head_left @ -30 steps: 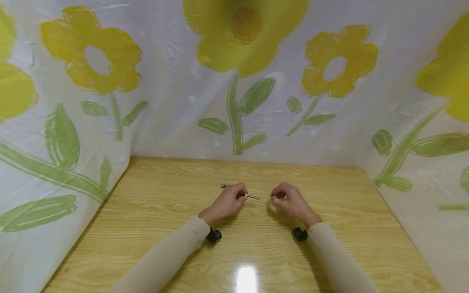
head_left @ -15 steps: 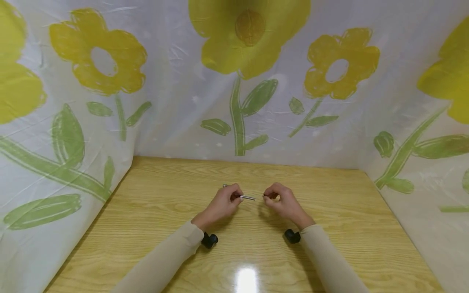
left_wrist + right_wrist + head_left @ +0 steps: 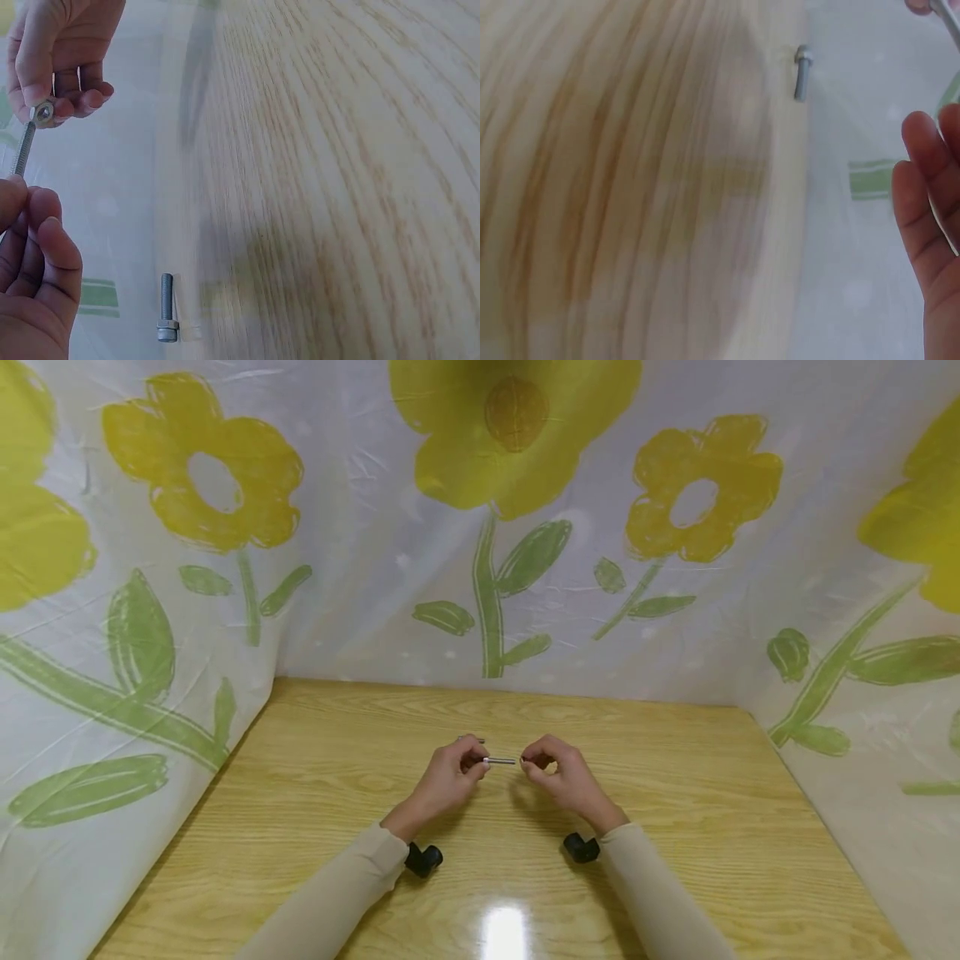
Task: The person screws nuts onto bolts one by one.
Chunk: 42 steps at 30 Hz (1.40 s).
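My left hand [image 3: 450,774] pinches a metal bolt [image 3: 24,148] between thumb and fingers, its threaded shank pointing at the other hand. A small hex nut [image 3: 44,112] is pinched in the fingertips of my right hand [image 3: 564,777]. In the left wrist view the nut is right at the tip of the shank, its hole turned partly toward the camera. The bolt's head is hidden in the left hand. Behind that hand, a second bolt [image 3: 166,300] lies on the table with a nut up near its head. Only the held bolt's shank [image 3: 946,19] enters the right wrist view's corner.
Both hands are over a wood-grain table [image 3: 360,718]. A pale cloth [image 3: 345,610] with printed yellow flowers hangs behind it and along both sides. Each wrist carries a small black camera [image 3: 424,860].
My hands have drawn closer together, the right one moving left with the nut to the bolt's tip. The left hand has shifted slightly left, and more of the second bolt's shank shows.
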{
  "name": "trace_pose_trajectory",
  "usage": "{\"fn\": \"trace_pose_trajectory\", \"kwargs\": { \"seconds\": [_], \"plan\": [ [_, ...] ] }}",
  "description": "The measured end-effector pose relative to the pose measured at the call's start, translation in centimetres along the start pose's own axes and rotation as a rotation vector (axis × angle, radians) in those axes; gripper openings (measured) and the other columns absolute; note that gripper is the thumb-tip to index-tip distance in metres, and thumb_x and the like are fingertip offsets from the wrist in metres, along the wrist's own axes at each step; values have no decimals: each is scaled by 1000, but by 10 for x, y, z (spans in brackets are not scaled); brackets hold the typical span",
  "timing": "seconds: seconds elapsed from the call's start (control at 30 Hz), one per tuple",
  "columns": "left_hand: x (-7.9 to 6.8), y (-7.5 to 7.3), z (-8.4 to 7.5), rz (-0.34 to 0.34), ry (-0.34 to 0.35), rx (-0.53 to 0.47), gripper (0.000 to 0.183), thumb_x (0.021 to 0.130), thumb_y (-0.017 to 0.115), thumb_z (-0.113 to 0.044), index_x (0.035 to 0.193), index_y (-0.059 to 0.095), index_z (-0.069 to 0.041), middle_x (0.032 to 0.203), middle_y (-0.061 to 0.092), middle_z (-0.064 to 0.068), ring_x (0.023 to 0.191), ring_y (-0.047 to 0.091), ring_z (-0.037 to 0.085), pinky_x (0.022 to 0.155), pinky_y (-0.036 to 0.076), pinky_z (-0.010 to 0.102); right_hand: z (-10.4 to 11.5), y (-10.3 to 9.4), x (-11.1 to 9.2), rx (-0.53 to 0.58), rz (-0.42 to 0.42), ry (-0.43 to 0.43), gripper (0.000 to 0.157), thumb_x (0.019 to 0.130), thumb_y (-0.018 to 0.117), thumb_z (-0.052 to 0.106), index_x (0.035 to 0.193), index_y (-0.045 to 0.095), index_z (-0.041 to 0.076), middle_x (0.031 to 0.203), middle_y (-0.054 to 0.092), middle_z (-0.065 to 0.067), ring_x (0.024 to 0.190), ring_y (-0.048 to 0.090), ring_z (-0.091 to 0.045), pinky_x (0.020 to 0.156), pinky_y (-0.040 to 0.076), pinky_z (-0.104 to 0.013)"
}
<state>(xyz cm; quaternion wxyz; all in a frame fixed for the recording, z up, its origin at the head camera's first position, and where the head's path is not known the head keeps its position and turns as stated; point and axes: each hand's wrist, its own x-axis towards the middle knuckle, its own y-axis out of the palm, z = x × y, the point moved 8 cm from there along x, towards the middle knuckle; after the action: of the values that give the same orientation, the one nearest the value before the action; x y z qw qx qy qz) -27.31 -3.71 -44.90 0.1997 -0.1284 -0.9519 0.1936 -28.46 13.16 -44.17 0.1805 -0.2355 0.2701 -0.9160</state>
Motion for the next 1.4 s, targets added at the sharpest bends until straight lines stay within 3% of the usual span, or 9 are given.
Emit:
{"fn": "trace_pose_trajectory", "kwargs": {
  "seconds": [0.23, 0.37, 0.57, 0.83, 1.0, 1.1, 1.23, 1.4],
  "plan": [
    [-3, -4, 0, -12, -20, -45, 5, 94, 60, -4, 97, 59, -7, 87, 63, 18, 72, 60, 24, 61, 49, 28, 33, -2, 0, 94, -7, 81, 15, 95, 59, 7, 105, 63, -3, 91, 65, -13, 83, 61, -26, 75, 49, -43],
    [-4, -4, 2, -6, -43, -71, 4, 95, 59, -5, 99, 59, -5, 88, 63, 20, 74, 61, 31, 61, 49, 28, 38, 0, 1, 140, -9, 101, 14, 95, 59, 6, 105, 63, -3, 92, 64, -11, 83, 60, -26, 74, 49, -44],
    [-7, -4, 4, -3, -41, -89, 5, 95, 59, -7, 99, 58, -3, 88, 62, 21, 75, 61, 37, 61, 50, 29, 36, 7, 4, 214, 17, 112, 16, 94, 59, 3, 106, 61, -7, 94, 63, -16, 86, 62, -30, 78, 49, -47],
    [-10, -5, 5, 12, -53, -133, 7, 95, 59, -7, 99, 58, -2, 90, 62, 22, 76, 62, 37, 63, 51, 29, 37, 11, 5, 240, 25, 122, 11, 91, 60, -1, 102, 61, 0, 91, 63, -19, 87, 61, -30, 80, 49, -45],
    [-12, -3, 6, 21, -100, -148, 8, 95, 59, -6, 100, 59, -1, 88, 63, 20, 76, 63, 35, 62, 52, 31, 36, 11, 3, 267, 24, 136, 12, 90, 62, -2, 102, 61, -1, 95, 62, -19, 86, 61, -30, 78, 51, -43],
    [-14, -5, -1, 19, -132, -162, 10, 95, 58, -4, 102, 59, 4, 87, 63, 20, 77, 62, 41, 61, 53, 34, 35, 11, 3, 296, 27, 140, 14, 90, 63, -2, 103, 61, -6, 95, 62, -19, 86, 61, -30, 76, 52, -38],
    [-16, -9, -16, 29, -152, -175, 12, 97, 55, -2, 102, 58, 8, 86, 63, 21, 78, 60, 46, 59, 51, 30, 34, 12, 2, 335, 36, 129, 19, 90, 64, -1, 105, 59, -11, 96, 63, -20, 86, 63, -33, 74, 53, -32],
    [-15, -7, 0, 30, -148, -179, 13, 99, 54, -11, 102, 60, 1, 88, 64, 20, 75, 62, 37, 57, 49, 26, 35, 12, 2, 375, 35, 108, 20, 90, 63, -1, 107, 60, -10, 99, 65, -22, 90, 63, -40, 77, 54, -32]
  ]
}}
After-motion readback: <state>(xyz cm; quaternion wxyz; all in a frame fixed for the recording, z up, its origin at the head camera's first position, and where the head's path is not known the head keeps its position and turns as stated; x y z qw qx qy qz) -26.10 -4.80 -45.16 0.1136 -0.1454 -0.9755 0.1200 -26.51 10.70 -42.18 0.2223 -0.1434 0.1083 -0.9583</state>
